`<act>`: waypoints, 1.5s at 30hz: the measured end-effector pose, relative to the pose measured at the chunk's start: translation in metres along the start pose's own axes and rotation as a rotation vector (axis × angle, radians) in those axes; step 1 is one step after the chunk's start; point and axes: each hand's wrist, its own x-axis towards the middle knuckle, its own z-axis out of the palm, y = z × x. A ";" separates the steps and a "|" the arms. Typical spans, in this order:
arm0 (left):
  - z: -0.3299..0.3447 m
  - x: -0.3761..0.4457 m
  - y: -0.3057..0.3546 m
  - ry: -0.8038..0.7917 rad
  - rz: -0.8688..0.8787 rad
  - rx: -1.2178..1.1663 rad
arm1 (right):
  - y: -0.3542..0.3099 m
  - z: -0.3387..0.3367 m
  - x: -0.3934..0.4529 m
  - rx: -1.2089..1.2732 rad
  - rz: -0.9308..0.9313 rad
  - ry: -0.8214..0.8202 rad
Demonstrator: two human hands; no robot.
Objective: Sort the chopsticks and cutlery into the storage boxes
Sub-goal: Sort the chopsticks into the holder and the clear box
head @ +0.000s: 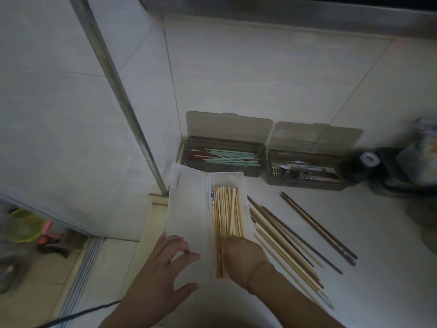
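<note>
A clear white storage box (pixel 244 185) lies open in front of me, its lid (pixel 186 204) folded out to the left. Several light bamboo chopsticks (pixel 228 209) lie lengthwise inside it. My right hand (pixel 243 256) reaches into the box and its fingers curl down on the near ends of these chopsticks. My left hand (pixel 165 268) rests on the near end of the lid with relaxed, spread fingers. To the right of the box a loose pile of dark and light chopsticks (pixel 279 235) lies on the floor, and a dark brown pair (pixel 316 227) lies apart from it.
Two smoky grey boxes stand open against the wall: the left one (pixel 189 144) holds green and red chopsticks (pixel 231 157), the right one (pixel 307 184) holds metal cutlery (pixel 307 172). A metal door frame (pixel 123 100) rises at left. Dark containers (pixel 369 162) stand at right.
</note>
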 end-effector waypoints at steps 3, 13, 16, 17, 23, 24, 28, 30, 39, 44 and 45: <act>0.000 0.000 -0.001 -0.010 0.001 -0.010 | 0.021 0.001 -0.019 0.216 -0.062 0.416; 0.002 -0.003 -0.004 -0.008 -0.007 -0.028 | 0.093 0.056 -0.086 -0.152 0.517 0.376; 0.002 -0.003 -0.005 -0.002 0.000 -0.029 | 0.091 0.063 -0.085 -0.239 0.514 0.361; 0.002 -0.003 -0.005 0.000 0.002 -0.032 | 0.089 0.063 -0.084 -0.261 0.514 0.347; 0.000 -0.002 -0.004 -0.006 0.005 -0.030 | 0.083 0.044 -0.080 -0.105 0.520 0.365; 0.000 -0.002 -0.004 -0.007 0.004 -0.031 | 0.084 0.038 -0.077 0.021 0.556 0.420; -0.001 -0.002 -0.003 -0.010 0.002 -0.026 | 0.082 -0.001 -0.056 0.590 0.585 0.638; -0.001 -0.002 -0.003 -0.010 0.006 -0.022 | 0.072 -0.022 -0.044 0.697 0.490 0.765; 0.002 -0.003 -0.003 -0.004 0.002 -0.002 | 0.022 -0.043 0.013 0.732 0.182 0.649; 0.002 -0.002 -0.004 -0.009 0.003 0.003 | 0.002 -0.015 0.036 0.288 0.153 0.227; 0.001 -0.002 -0.003 -0.010 0.002 0.005 | 0.000 -0.009 0.037 0.231 0.171 0.117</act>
